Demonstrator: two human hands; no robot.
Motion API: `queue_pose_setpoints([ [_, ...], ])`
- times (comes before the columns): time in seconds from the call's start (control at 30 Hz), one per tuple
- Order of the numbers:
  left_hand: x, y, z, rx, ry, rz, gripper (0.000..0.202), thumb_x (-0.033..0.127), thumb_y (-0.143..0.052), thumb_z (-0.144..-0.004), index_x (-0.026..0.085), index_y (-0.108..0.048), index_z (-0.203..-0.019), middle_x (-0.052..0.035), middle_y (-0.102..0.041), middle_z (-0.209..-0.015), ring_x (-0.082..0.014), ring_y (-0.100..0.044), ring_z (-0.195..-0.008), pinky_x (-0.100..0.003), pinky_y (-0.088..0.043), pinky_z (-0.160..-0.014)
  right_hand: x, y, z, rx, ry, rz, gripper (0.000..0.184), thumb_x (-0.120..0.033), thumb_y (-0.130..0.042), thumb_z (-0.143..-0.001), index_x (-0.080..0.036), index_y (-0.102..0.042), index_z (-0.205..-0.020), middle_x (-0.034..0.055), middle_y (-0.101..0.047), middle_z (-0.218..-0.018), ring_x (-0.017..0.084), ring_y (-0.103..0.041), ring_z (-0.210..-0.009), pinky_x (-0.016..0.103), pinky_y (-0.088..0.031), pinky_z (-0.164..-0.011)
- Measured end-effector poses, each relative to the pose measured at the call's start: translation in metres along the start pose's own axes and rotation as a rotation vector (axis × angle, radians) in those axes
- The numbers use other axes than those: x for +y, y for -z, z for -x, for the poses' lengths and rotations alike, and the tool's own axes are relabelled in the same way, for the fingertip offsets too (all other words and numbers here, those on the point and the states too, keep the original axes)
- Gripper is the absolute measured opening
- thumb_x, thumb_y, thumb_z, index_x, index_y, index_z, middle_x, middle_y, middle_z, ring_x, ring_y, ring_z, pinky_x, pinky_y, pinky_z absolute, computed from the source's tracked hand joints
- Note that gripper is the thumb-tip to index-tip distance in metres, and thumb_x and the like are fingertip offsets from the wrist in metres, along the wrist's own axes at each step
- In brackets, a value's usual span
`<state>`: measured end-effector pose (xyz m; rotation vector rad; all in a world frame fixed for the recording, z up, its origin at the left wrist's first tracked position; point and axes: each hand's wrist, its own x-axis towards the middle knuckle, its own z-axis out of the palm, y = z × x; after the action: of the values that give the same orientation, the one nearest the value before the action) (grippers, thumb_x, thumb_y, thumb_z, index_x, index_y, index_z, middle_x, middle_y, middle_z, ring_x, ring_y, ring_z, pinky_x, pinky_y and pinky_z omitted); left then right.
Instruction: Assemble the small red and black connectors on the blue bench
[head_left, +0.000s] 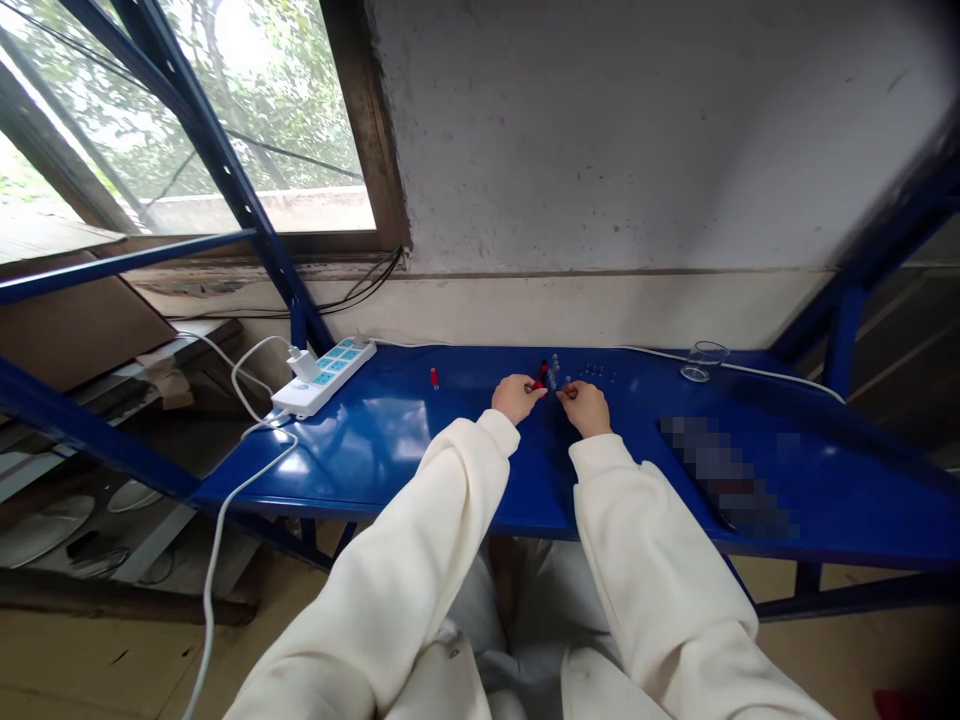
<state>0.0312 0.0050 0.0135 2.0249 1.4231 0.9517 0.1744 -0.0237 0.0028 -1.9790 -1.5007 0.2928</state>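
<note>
My left hand [516, 398] is closed in a pinch on a small red piece [538, 385] above the blue table. Close by on the right, my right hand [587, 408] has its fingertips pressed together around something tiny, perhaps clear, too small to name. A dark, slim object [544, 368] and a cluster of small clear pieces [553, 368] stand just beyond the fingertips, between the two hands. Several more tiny clear pieces [598, 371] are spread to the right. Off to the left, a small red cylinder [434, 379] with a pale lower end stands upright by itself.
A white power strip [324, 378] with a plug and cables occupies the blue table's [375, 450] left end. A clear glass container [703, 361] is at the back right, near a white cable. A blurred dark flat object [724, 475] lies nearer me. Blue metal posts flank the table.
</note>
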Motion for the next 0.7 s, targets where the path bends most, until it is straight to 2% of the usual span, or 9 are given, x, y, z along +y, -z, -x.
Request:
queue_pose_setpoints([
  [0.17,0.001,-0.013,-0.006,0.026,0.06,-0.083,0.02,0.037,-0.062,-0.07,0.017,-0.064,-0.068,-0.0072,-0.062,-0.067,-0.0172,-0.055,-0.064,-0.026,-0.039,-0.059,0.002,-0.007,-0.004,0.03,-0.016,0.051,0.018,-0.031,-0.054,-0.075,-0.018,-0.065,-0.081,0.0089,-0.067,-0.079,0.021,-0.061,-0.079,0.026,-0.041,-0.062],
  [0.4,-0.005,-0.021,-0.009,0.015,0.014,-0.235,0.017,0.033,-0.061,-0.071,0.017,-0.064,-0.069,-0.0086,-0.062,-0.075,-0.0201,-0.057,-0.073,-0.028,-0.039,-0.063,0.002,-0.015,-0.01,0.016,-0.004,0.09,0.024,-0.036,-0.052,-0.076,-0.019,-0.065,-0.086,0.0104,-0.067,-0.083,0.022,-0.061,-0.081,0.027,-0.042,-0.064],
  [0.7,-0.005,-0.03,-0.009,0.03,0.02,-0.239,0.021,0.036,-0.057,-0.075,0.016,-0.065,-0.073,-0.0104,-0.062,-0.085,-0.0207,-0.056,-0.079,-0.029,-0.039,-0.068,0.002,-0.016,-0.009,0.03,0.002,0.111,0.027,-0.038,-0.053,-0.075,-0.019,-0.067,-0.087,0.0108,-0.067,-0.082,0.023,-0.062,-0.08,0.027,-0.042,-0.061],
])
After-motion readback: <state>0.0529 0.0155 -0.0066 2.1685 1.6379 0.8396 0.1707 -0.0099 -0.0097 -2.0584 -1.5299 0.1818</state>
